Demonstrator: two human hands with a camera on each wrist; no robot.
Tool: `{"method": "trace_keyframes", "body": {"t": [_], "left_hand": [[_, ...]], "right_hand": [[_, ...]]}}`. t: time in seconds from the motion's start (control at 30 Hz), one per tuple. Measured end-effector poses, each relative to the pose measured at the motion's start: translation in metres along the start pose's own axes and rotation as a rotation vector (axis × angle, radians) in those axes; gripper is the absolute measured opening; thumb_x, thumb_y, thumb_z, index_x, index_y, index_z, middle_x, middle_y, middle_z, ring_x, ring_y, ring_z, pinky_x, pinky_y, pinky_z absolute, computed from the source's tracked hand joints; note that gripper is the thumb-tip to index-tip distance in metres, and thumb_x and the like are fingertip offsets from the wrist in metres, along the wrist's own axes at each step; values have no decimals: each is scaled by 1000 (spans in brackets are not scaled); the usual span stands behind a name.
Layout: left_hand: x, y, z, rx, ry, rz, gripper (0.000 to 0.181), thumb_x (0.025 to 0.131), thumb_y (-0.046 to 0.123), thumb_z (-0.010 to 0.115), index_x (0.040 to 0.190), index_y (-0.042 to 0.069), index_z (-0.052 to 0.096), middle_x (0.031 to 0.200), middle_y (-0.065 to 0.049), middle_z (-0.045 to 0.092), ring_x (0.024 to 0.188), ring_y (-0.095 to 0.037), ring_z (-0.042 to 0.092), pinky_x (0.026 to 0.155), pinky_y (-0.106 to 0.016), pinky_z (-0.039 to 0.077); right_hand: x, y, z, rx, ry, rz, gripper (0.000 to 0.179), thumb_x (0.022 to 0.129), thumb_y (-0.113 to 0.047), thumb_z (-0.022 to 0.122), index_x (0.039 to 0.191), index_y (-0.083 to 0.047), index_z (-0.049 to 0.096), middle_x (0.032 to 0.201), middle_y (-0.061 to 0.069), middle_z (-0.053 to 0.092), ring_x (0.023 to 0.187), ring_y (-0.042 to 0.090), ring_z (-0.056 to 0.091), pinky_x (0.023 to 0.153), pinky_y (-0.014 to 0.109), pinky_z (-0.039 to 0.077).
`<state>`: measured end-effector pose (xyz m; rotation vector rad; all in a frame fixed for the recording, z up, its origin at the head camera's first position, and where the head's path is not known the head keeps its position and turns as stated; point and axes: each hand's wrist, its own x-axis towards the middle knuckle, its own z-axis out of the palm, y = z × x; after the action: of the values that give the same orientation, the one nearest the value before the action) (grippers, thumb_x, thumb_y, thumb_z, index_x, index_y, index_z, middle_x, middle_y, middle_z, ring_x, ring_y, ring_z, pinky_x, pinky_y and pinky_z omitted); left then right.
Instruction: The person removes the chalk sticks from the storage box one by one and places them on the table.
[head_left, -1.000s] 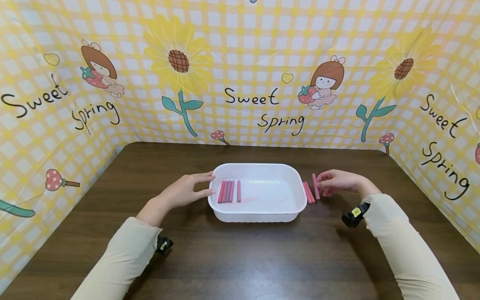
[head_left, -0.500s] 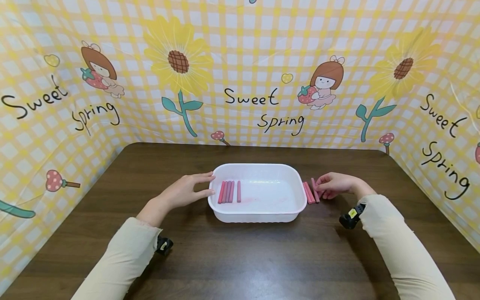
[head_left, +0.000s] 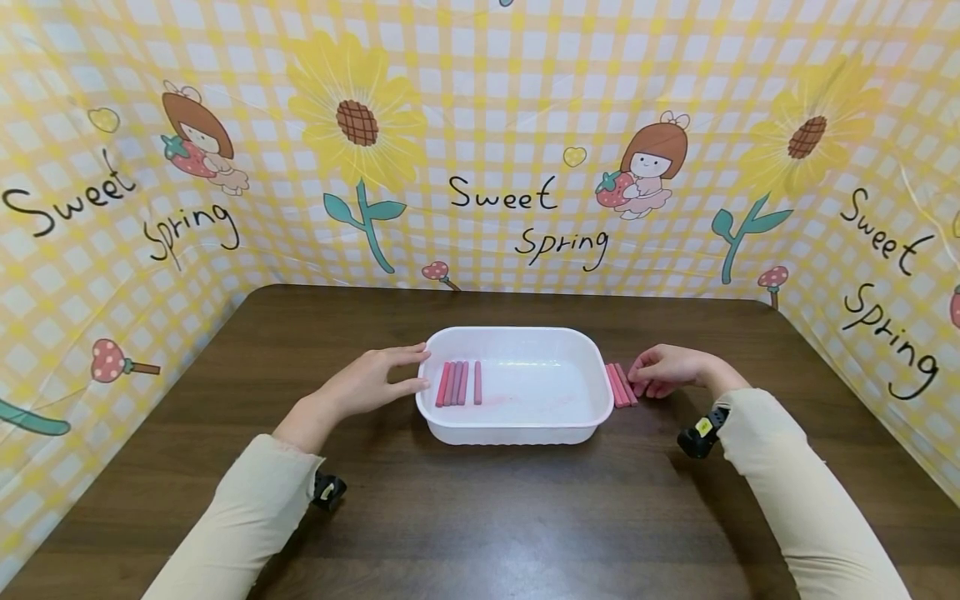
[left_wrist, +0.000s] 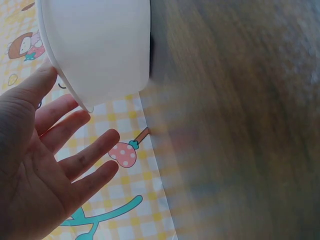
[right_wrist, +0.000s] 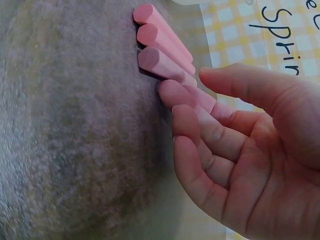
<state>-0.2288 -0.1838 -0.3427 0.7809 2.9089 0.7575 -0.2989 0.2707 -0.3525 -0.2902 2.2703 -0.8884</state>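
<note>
My left hand rests its fairly straight fingers and thumb against the left end of a white plastic tray. In the left wrist view, the thumb and fingertips meet the rim of the tray. A row of several pink and mauve chalk sticks lies inside at the left, with one mauve stick a little apart. Outside the right end, three chalk sticks lie side by side on the table. Loosely curled, my right hand touches the outermost chalk stick with its fingertips, the thumb apart from it.
The brown wooden table extends in front of the tray. A yellow-checked printed cloth rises around its back and sides. Pinkish smudges mark the tray floor. A black camera sits at my right wrist.
My right hand has brought the third chalk stick down and leftward, beside the other two outside the tray, and its pinch has loosened. The left hand and the tray have stayed put.
</note>
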Motion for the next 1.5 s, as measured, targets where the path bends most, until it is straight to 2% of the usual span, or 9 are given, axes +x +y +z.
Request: {"method": "trace_keyframes", "body": {"t": [0.37, 0.53, 0.7, 0.87, 1.03, 1.2, 1.33, 1.5], "left_hand": [[0, 1, -1, -7, -5, 1, 54, 89, 34, 62, 134, 5, 50, 144, -12, 44, 133, -34, 42, 108, -52, 35], [1, 1, -2, -6, -1, -1, 55, 88, 34, 62, 134, 5, 51, 144, -12, 45, 133, -34, 42, 108, -51, 35], [1, 1, -2, -3, -3, -3, 55, 88, 35, 62, 134, 6, 51, 144, -11, 45, 133, -33, 42, 108, -51, 35], [0, 1, -2, -6, -4, -7, 55, 88, 35, 62, 134, 6, 51, 144, -11, 44, 133, -33, 42, 108, -51, 35], [0, 1, -2, -9, -8, -16, 56, 88, 36, 62, 135, 7, 50, 144, -11, 44, 134, -33, 41, 109, -51, 35], [0, 1, -1, -8, -6, -10, 56, 89, 36, 62, 134, 6, 50, 144, -11, 44, 134, -33, 41, 109, -51, 35], [0, 0, -1, -9, -6, -6, 56, 89, 35, 62, 134, 5, 50, 144, -11, 44, 134, -33, 41, 108, -52, 35], [0, 0, 0, -12, -6, -6, 56, 89, 35, 62, 134, 5, 50, 144, -11, 44, 133, -33, 41, 108, -52, 35]], "right_hand": [[-6, -16, -5, -41, 35, -41, 31, 94, -23, 53, 108, 5, 57, 84, 3, 63, 76, 13, 57, 71, 25, 51], [-10, -33, -9, -70, 71, -83, 33, 94, -26, 54, 108, 4, 57, 81, 3, 61, 75, 14, 56, 71, 27, 51], [-14, -51, -13, -94, 91, -115, 36, 94, -28, 55, 110, 4, 56, 87, 7, 65, 77, 16, 58, 76, 31, 53], [-18, -71, -14, -111, 94, -159, 37, 93, -29, 56, 111, 3, 55, 92, 10, 65, 80, 18, 58, 76, 31, 53], [-17, -88, -9, -131, 78, -198, 35, 94, -27, 55, 112, 2, 55, 92, 10, 64, 80, 17, 57, 76, 28, 52], [-12, -101, 0, -132, 64, -206, 35, 93, -26, 55, 114, 2, 55, 98, 14, 64, 79, 20, 56, 82, 35, 55], [-8, -110, 7, -135, 50, -203, 34, 94, -26, 55, 115, 0, 55, 104, 18, 63, 80, 23, 54, 76, 31, 54], [-2, -123, 15, -188, 41, -264, 32, 94, -24, 54, 113, 2, 56, 101, 14, 66, 83, 20, 57, 76, 27, 52]]}}
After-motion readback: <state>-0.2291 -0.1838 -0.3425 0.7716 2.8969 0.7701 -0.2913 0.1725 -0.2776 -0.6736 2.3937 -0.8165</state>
